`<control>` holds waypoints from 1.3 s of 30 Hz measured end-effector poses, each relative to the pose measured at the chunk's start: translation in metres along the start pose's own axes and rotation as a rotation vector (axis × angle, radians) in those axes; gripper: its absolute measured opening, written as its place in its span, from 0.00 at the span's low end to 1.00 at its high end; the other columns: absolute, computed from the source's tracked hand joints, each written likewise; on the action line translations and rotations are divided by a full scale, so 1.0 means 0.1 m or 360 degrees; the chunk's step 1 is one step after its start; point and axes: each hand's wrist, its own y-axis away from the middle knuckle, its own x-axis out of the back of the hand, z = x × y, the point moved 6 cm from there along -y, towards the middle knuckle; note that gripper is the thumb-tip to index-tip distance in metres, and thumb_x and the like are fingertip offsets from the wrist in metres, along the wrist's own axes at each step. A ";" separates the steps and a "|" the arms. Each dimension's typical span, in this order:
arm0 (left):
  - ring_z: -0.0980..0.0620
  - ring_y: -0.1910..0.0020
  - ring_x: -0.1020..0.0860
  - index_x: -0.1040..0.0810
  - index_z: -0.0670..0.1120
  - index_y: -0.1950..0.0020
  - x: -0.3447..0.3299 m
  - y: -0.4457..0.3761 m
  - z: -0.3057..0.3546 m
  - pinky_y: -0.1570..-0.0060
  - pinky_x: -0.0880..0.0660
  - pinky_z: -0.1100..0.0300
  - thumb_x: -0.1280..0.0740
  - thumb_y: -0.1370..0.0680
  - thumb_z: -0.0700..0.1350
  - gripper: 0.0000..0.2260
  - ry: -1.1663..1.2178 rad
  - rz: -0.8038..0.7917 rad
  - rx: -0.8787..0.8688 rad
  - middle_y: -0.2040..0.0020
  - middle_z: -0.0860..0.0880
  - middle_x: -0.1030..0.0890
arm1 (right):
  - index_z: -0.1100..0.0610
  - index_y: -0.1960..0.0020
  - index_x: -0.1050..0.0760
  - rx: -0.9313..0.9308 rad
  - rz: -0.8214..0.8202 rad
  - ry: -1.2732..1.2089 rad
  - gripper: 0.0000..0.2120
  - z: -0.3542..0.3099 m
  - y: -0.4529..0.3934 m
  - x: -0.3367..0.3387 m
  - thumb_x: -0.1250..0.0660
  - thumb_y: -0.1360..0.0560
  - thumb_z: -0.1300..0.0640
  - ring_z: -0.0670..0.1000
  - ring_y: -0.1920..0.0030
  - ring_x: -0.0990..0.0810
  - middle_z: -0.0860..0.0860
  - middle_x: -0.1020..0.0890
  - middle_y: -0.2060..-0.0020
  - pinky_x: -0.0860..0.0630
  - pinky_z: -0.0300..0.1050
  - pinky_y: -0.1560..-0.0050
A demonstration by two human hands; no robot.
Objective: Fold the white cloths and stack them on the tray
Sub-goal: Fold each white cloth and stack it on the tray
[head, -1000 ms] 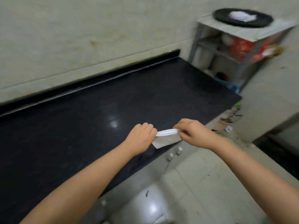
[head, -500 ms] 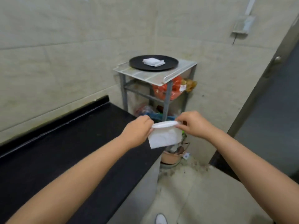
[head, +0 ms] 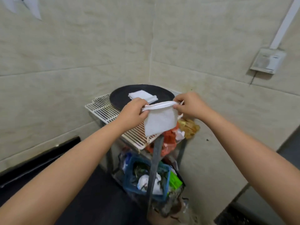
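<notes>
We see beige tiled walls (head: 65, 59) meeting in a corner at the far side, with a black counter (head: 48, 184) running along the near left. In the corner stands a metal rack (head: 154, 168) whose top is a white wire shelf (head: 103, 109). On the far part of that shelf sits a round black tray (head: 120, 96), and on the tray lies a folded white cloth (head: 142, 95), flat and a little right of the tray's middle.

Below the shelf we make out an orange-red bag (head: 170, 140), a yellowish bag (head: 190, 127) to its right, and lower down a blue basket (head: 131, 174) full of odds and ends.

Our two forearms reach in from the near corners. Between the hands hangs a second white cloth (head: 159, 122), folded over so its doubled hem runs across the top. It is held in the air just near of the tray, in front of the shelf's right part. The left hand (head: 133, 113) pinches the hem's left end with curled fingers; the right hand (head: 189, 106) pinches the right end between thumb and fingers. The cloth droops below both hands, its lower corner over the shelf's near edge.
</notes>
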 end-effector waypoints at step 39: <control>0.45 0.36 0.30 0.34 0.48 0.30 -1.04 -1.25 -1.28 0.40 0.27 0.48 0.41 0.21 0.50 0.19 -0.0975 -0.0551 0.1095 0.33 0.46 0.30 | 0.59 0.39 0.26 0.1010 -0.0850 0.0252 0.17 0.95 -2.64 -1.45 0.41 0.27 0.62 0.56 0.40 0.26 0.56 0.26 0.39 0.28 0.48 0.41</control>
